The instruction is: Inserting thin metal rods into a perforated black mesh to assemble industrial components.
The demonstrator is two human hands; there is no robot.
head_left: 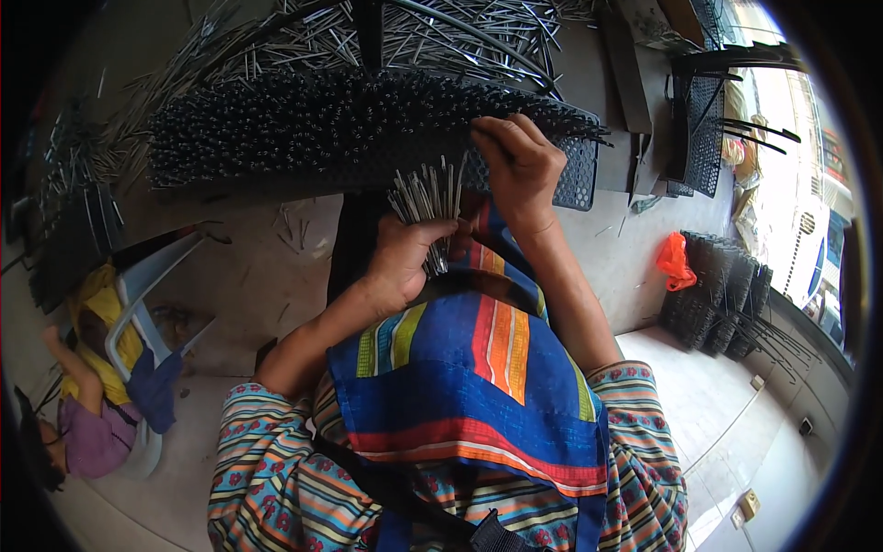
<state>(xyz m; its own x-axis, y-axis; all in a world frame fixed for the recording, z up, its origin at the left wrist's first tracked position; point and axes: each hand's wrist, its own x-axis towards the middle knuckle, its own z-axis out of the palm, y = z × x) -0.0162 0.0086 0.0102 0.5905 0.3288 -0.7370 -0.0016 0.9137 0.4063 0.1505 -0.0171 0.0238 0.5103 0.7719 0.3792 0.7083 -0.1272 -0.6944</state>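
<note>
My left hand (pixel 397 261) is closed around a bundle of thin silvery metal rods (pixel 427 195), held upright above my lap. Across the front stands a long black perforated basket (pixel 578 175), packed with dark, thin rods (pixel 313 120) whose tips point up. At the right part of that basket is my right hand (pixel 526 173), raised with its fingers pinched together over the rod tips. Whatever those fingers hold, if anything, is too small or hidden to make out. A blue striped apron (pixel 432 354) covers my lap below the bundle.
Many loose metal rods (pixel 441 37) lie heaped behind the basket. To the left, a person in a purple top (pixel 101 432) sits by a pale chair (pixel 138 313). Stacked black mesh baskets (pixel 713 294) with a red plastic bag (pixel 676 262) stand at the right.
</note>
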